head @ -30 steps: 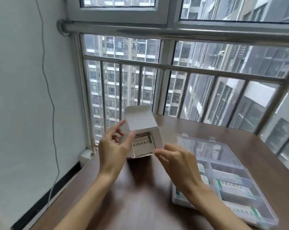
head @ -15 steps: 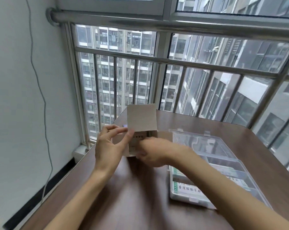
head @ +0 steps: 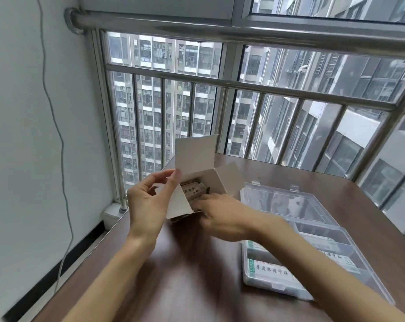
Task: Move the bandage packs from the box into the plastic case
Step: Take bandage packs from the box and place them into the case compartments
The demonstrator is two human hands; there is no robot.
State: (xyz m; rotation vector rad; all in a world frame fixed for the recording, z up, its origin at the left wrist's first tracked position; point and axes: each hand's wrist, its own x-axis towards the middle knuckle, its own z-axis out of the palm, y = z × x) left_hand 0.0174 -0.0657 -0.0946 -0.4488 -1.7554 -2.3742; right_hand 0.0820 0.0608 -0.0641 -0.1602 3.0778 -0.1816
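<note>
A white cardboard box [head: 210, 180] stands tilted toward me on the brown table, its flaps open. My left hand [head: 150, 201] pinches the box's left side flap. Bandage packs [head: 193, 190] with dark print show inside the opening. My right hand [head: 220, 214] reaches into the box mouth and its fingers curl round the lower packs. To the right lies the clear plastic case [head: 313, 231] with its lid open; packs with green edges [head: 270, 273] lie in its compartments, partly hidden by my right forearm.
The brown table [head: 173, 275] ends at a steel window railing [head: 243, 84] just behind the box. A white wall with a hanging cable [head: 57, 135] stands on the left. The case's open lid [head: 282, 203] lies flat toward the railing.
My right hand went from in front of the box into its opening and took hold of the packs. The box's flaps spread wider. My left hand kept its hold.
</note>
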